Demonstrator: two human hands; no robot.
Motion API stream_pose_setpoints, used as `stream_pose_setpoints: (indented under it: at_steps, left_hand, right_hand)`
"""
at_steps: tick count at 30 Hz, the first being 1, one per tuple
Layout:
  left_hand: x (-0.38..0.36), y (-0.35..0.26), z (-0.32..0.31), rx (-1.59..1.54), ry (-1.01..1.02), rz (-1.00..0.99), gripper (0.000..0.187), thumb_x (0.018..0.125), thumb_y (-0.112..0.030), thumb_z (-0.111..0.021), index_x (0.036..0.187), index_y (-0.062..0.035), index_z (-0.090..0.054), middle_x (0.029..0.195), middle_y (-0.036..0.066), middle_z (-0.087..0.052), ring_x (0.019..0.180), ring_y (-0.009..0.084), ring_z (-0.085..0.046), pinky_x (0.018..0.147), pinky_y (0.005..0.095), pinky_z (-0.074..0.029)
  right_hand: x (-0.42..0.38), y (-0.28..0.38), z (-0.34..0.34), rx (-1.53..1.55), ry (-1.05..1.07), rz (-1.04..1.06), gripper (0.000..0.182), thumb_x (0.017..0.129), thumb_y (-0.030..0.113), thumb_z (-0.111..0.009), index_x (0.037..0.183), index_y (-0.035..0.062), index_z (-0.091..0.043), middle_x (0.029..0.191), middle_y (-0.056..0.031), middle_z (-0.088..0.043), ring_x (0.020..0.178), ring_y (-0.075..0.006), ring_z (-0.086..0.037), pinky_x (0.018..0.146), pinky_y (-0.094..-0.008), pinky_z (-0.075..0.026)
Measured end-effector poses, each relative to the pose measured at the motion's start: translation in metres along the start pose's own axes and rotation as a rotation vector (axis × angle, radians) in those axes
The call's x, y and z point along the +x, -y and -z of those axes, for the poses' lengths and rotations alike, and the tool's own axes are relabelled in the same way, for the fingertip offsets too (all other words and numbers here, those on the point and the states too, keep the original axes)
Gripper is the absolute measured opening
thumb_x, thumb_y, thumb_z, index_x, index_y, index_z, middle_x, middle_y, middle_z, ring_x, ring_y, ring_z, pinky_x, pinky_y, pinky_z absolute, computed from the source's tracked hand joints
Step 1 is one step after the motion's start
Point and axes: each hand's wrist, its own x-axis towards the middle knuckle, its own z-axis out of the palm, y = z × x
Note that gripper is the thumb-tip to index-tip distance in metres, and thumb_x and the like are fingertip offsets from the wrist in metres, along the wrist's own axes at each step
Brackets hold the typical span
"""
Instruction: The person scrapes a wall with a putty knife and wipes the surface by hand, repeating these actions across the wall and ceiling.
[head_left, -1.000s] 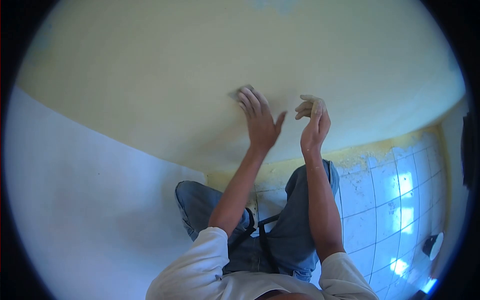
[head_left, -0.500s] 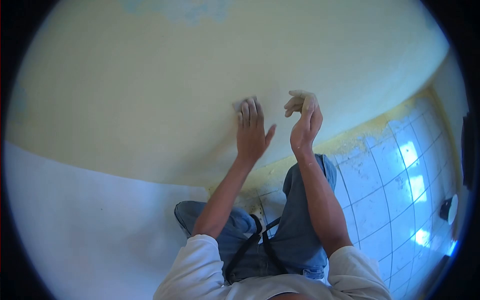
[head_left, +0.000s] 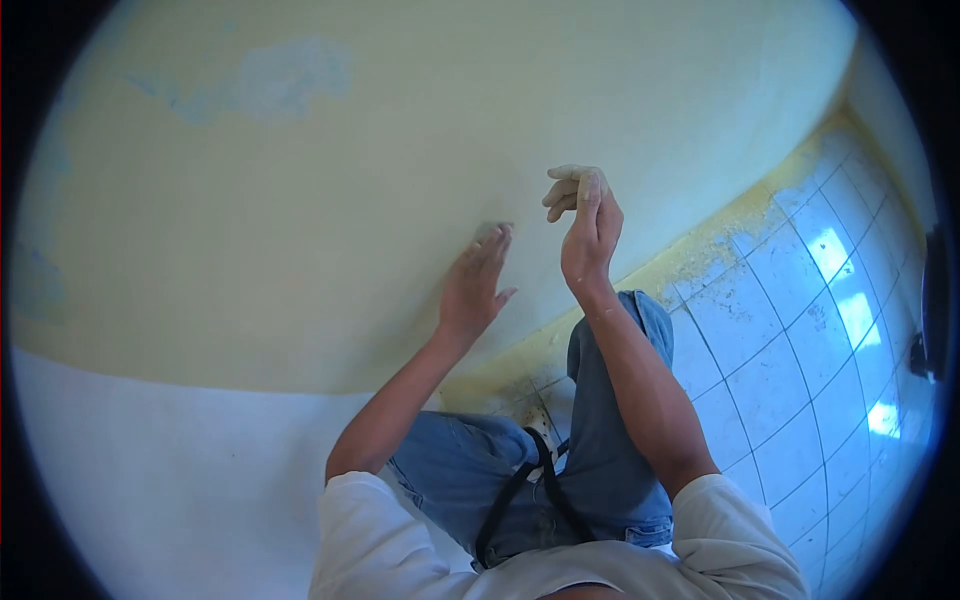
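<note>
My left hand (head_left: 474, 282) lies flat against the pale yellow wall (head_left: 330, 220), fingers stretched over a small grey piece of sandpaper (head_left: 495, 227). Only the sandpaper's upper edge shows past the fingertips; the rest is hidden under them. To its right, my right hand (head_left: 590, 222) is held up in front of the wall with the wrist bent back. Its fingers are loosely curled and apart, whitened with dust, and nothing shows between them.
Yellowish dust (head_left: 735, 225) lies along the foot of the wall on white floor tiles (head_left: 770, 370). A white surface (head_left: 190, 460) borders the yellow at lower left. Whitish-blue patches (head_left: 290, 78) mark the wall's upper left. A dark object (head_left: 935, 310) stands at far right.
My left hand and the sandpaper have slid down and a little left over the wall, the hand now tilted. My right hand keeps its pose. The whole view has turned slightly.
</note>
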Motion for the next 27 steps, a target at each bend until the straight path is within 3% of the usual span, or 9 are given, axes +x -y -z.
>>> stream_pose_setpoints:
  at_steps: [5, 10, 12, 15, 18, 21, 24, 26, 27]
  left_hand:
    - [0.056, 0.006, 0.105, 0.338, -0.349, 0.012, 0.101, 0.096, -0.058, -0.065, 0.167, 0.0002, -0.023, 0.175, 0.013, -0.026, 0.162, 0.0254, -0.022, 0.131, 0.0405, -0.016]
    - [0.032, -0.020, 0.055, 0.292, -0.020, -0.083, 0.100, 0.095, -0.055, -0.068, 0.167, -0.0001, -0.025, 0.175, 0.013, -0.026, 0.163, 0.0257, -0.022, 0.132, 0.0413, -0.017]
    - [0.005, -0.006, -0.008, -0.396, 0.096, -0.125, 0.096, 0.100, -0.064, -0.053, 0.169, -0.0066, -0.021, 0.178, 0.006, -0.022, 0.164, 0.0194, -0.016, 0.134, 0.0390, -0.004]
    - [0.005, 0.005, 0.001, -0.448, 0.384, -0.075, 0.095, 0.100, -0.063, -0.053, 0.170, -0.0085, -0.018, 0.178, 0.005, -0.020, 0.164, 0.0189, -0.015, 0.135, 0.0386, -0.003]
    - [0.029, 0.004, 0.043, 0.417, 0.038, -0.227, 0.098, 0.097, -0.056, -0.063, 0.169, -0.0046, -0.020, 0.177, 0.008, -0.021, 0.162, 0.0223, -0.022, 0.132, 0.0381, -0.022]
    - [0.048, 0.003, 0.090, 0.495, -0.108, -0.202, 0.099, 0.097, -0.058, -0.062, 0.169, -0.0047, -0.020, 0.177, 0.008, -0.021, 0.162, 0.0228, -0.022, 0.131, 0.0378, -0.022]
    - [0.037, -0.017, 0.069, 0.555, 0.056, -0.121, 0.100, 0.096, -0.059, -0.063, 0.169, -0.0054, -0.021, 0.177, 0.008, -0.021, 0.163, 0.0227, -0.019, 0.130, 0.0383, -0.023]
    - [0.010, -0.003, 0.023, -0.045, 0.223, -0.167, 0.103, 0.094, -0.059, -0.066, 0.170, -0.0066, -0.020, 0.177, 0.009, -0.021, 0.163, 0.0223, -0.019, 0.131, 0.0386, -0.022]
    - [0.005, 0.006, 0.010, -0.133, 0.281, -0.159, 0.103, 0.094, -0.058, -0.067, 0.170, -0.0067, -0.020, 0.177, 0.008, -0.021, 0.163, 0.0222, -0.020, 0.131, 0.0385, -0.021]
  right_hand:
    - [-0.006, 0.002, 0.002, -0.021, 0.009, -0.001, 0.050, 0.117, 0.030, -0.035, 0.105, -0.0030, -0.071, 0.077, -0.0085, -0.066, 0.068, -0.0132, -0.059, 0.066, -0.0300, -0.049]
    - [-0.005, -0.001, 0.005, -0.017, -0.003, -0.032, 0.049, 0.117, 0.030, -0.036, 0.106, -0.0026, -0.071, 0.077, -0.0084, -0.066, 0.069, -0.0134, -0.059, 0.067, -0.0302, -0.049]
    - [-0.001, 0.001, 0.006, -0.017, -0.004, -0.033, 0.049, 0.117, 0.031, -0.036, 0.106, -0.0024, -0.071, 0.077, -0.0083, -0.066, 0.068, -0.0133, -0.059, 0.067, -0.0302, -0.049]
    - [0.001, 0.003, 0.009, -0.015, -0.009, -0.041, 0.050, 0.117, 0.032, -0.037, 0.106, -0.0022, -0.071, 0.077, -0.0081, -0.066, 0.068, -0.0130, -0.058, 0.067, -0.0302, -0.048]
    - [-0.001, -0.001, 0.009, -0.017, -0.029, -0.045, 0.050, 0.117, 0.032, -0.036, 0.106, -0.0026, -0.071, 0.078, -0.0083, -0.066, 0.069, -0.0129, -0.059, 0.067, -0.0298, -0.048]
    - [-0.001, 0.000, 0.008, -0.047, 0.000, -0.026, 0.050, 0.118, 0.031, -0.036, 0.107, -0.0037, -0.071, 0.080, -0.0092, -0.066, 0.072, -0.0133, -0.060, 0.067, -0.0288, -0.049]
    - [-0.003, -0.005, 0.005, -0.022, -0.020, -0.041, 0.051, 0.117, 0.032, -0.036, 0.105, -0.0019, -0.071, 0.076, -0.0077, -0.066, 0.067, -0.0136, -0.058, 0.067, -0.0305, -0.048]
    - [-0.002, 0.000, 0.005, -0.016, -0.010, -0.049, 0.051, 0.117, 0.033, -0.035, 0.106, -0.0019, -0.071, 0.076, -0.0077, -0.065, 0.067, -0.0138, -0.058, 0.067, -0.0305, -0.048]
    - [-0.002, 0.002, 0.006, -0.015, 0.006, -0.056, 0.051, 0.117, 0.033, -0.035, 0.106, -0.0019, -0.071, 0.076, -0.0077, -0.065, 0.067, -0.0140, -0.058, 0.067, -0.0305, -0.048]
